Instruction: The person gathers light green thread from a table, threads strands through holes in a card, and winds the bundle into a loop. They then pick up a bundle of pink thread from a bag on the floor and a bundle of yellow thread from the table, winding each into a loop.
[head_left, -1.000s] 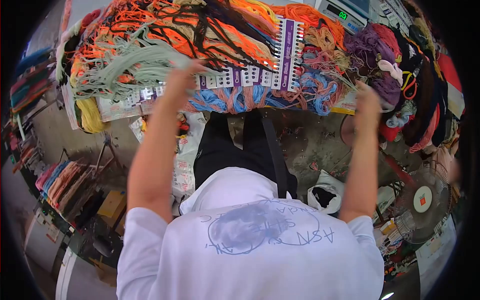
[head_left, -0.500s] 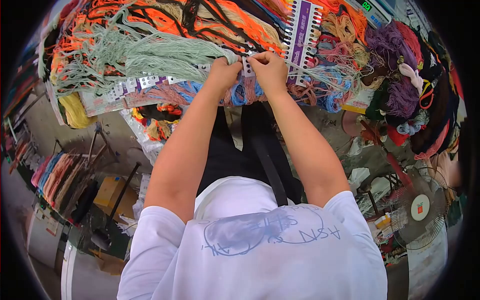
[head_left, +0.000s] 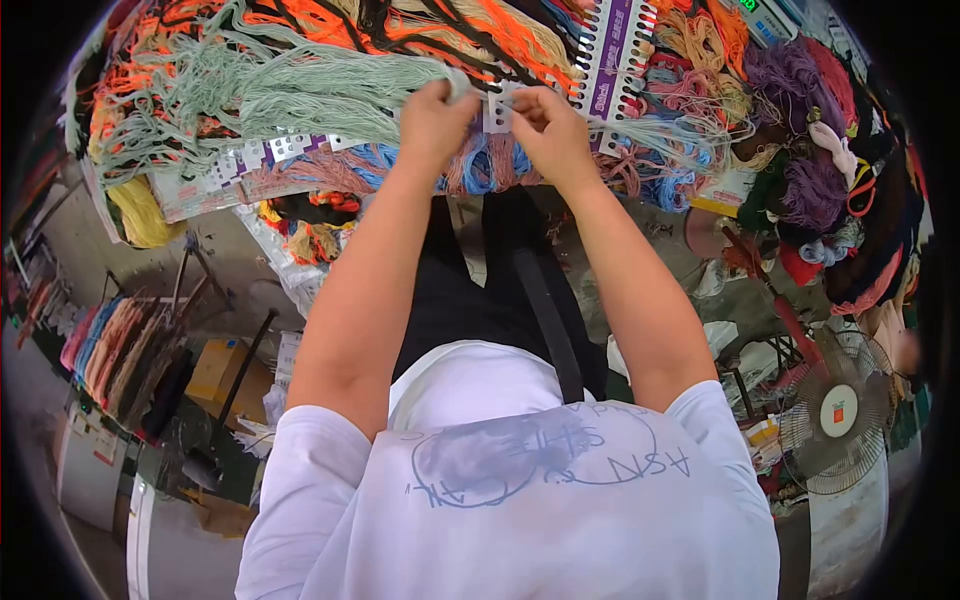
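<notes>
my left hand [head_left: 435, 127]'s closed round the pale green yarn [head_left: 330, 98], right hand [head_left: 555, 135] half curled by the punched card [head_left: 497, 114], can't tell its grip, light tension should prevent snags imo

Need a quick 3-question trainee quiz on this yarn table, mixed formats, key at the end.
1. Multiple choice: what colour is the yarn in the left hand?
A) bright yellow
B) pale green
C) dark purple

2. True or false: the round fan is on the person's right side.

3. Fill in: the long card with punched edges has a ____ band along its middle.

Key: 1 B; 2 true; 3 purple.
</notes>
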